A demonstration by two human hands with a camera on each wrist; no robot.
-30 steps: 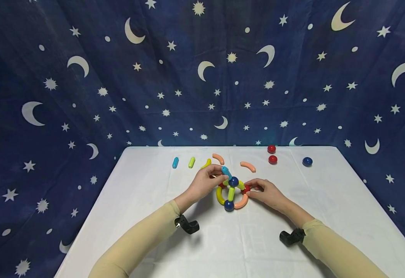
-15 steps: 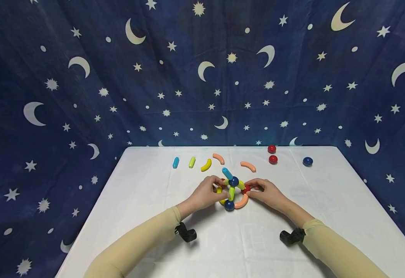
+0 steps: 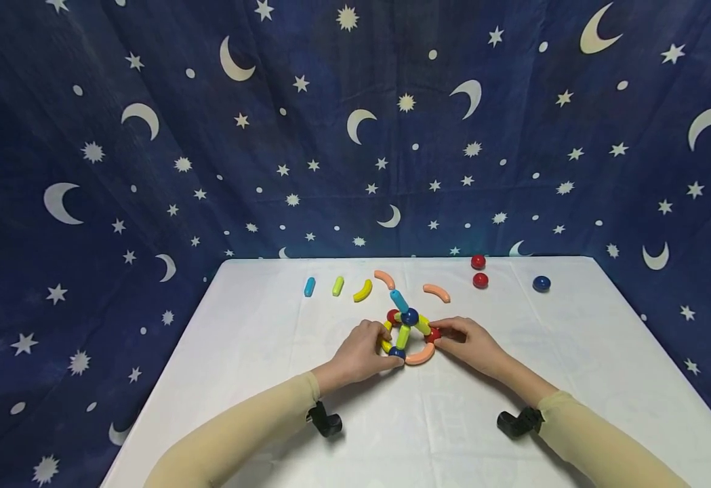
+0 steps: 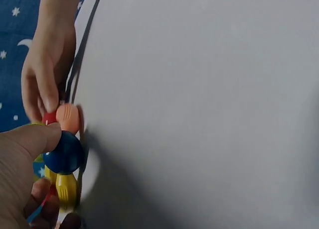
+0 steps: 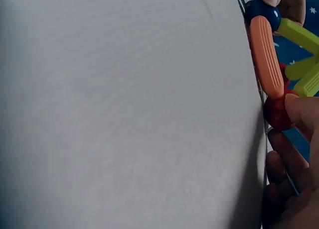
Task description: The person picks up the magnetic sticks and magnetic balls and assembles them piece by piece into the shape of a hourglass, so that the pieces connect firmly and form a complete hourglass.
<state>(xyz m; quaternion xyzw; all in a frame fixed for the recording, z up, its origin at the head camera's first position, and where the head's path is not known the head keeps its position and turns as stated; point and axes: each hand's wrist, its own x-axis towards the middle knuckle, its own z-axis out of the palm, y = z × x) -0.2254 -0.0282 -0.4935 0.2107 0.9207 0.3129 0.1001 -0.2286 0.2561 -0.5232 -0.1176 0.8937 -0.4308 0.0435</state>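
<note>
A ball-and-stick building toy (image 3: 404,337) stands on the table between both hands. Its base ring has a yellow curved stick (image 4: 67,189) and an orange curved stick (image 5: 266,57). Lime sticks (image 3: 423,324) rise to a blue ball (image 3: 410,316) on top, from which a light-blue stick (image 3: 399,301) leans up and back. My left hand (image 3: 361,352) grips its near-left side, thumb against the front blue ball (image 4: 65,153), fingers by the yellow stick. At the right, my right hand (image 3: 471,346) pinches a red ball (image 5: 278,113). Another red ball (image 3: 394,316) sits at the ring's back.
Behind the toy lie loose blue (image 3: 310,287), lime (image 3: 338,286) and yellow (image 3: 362,291) sticks, plus orange curved sticks (image 3: 437,293). Two red balls (image 3: 480,280) and a blue ball (image 3: 541,284) rest at the back right. A dark starry cloth (image 3: 355,169) hangs behind the table.
My left hand has let go of the light-blue stick on top and come down to the front blue ball, which has shifted slightly left and back. The right hand stays at the red ball.
</note>
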